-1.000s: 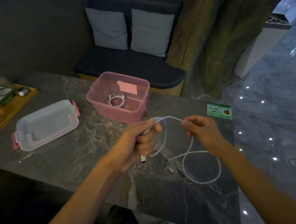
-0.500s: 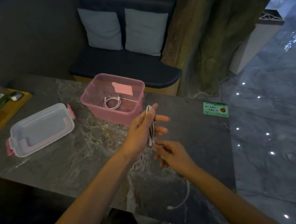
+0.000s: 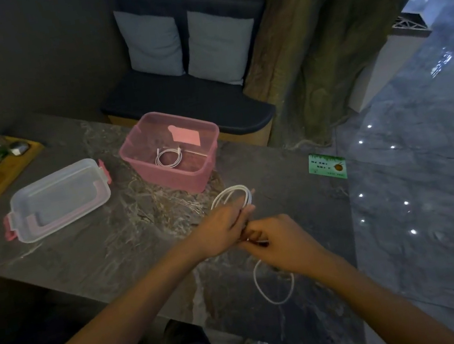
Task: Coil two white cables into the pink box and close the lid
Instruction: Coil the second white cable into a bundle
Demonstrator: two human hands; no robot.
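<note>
2 hands meet: left hand (image 3: 223, 230) grips the looped white cable (image 3: 234, 197); right hand (image 3: 283, 241), just beside it, pinches its tail.

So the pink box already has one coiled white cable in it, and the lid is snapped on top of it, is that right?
Not quite. The head view shows the pink box open with one coiled cable inside, but the lid lies on the table to the box's left, not on it.
</note>
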